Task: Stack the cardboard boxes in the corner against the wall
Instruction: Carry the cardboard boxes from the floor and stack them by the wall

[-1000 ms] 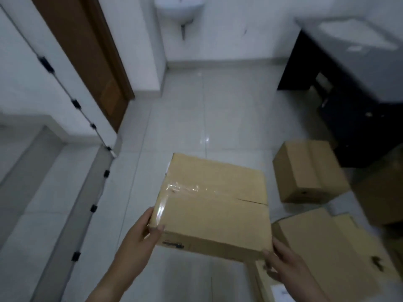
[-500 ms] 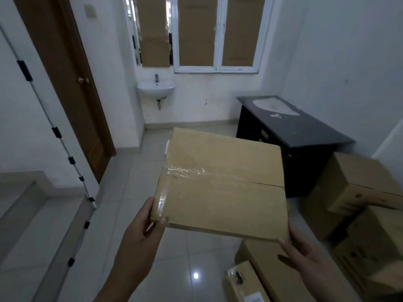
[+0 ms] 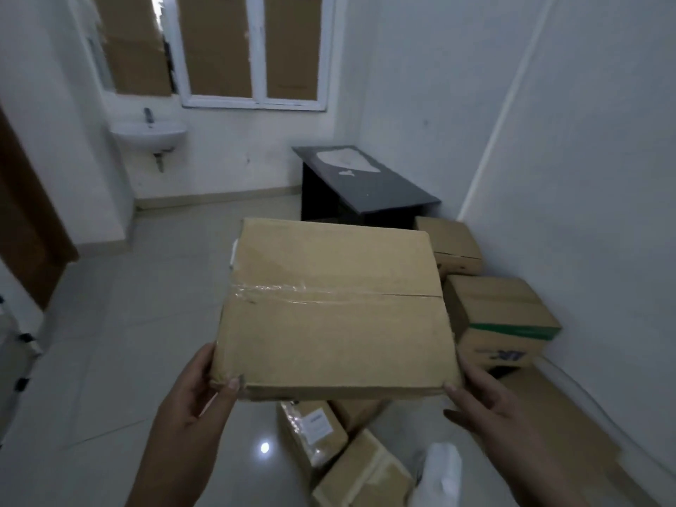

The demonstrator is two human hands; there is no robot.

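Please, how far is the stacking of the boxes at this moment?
Roughly midway, at best. Done: a plain box and a green-striped box stand by the right wall, though they seem to be side by side rather than stacked. In hand: the left hand and right hand hold a flat taped box in the air. Left: a labelled box and a tilted box lie on the floor.

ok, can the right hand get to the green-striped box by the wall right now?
Probably not yet: the right hand is holding a corner of the taped box. Nothing else seems to block the green-striped box.
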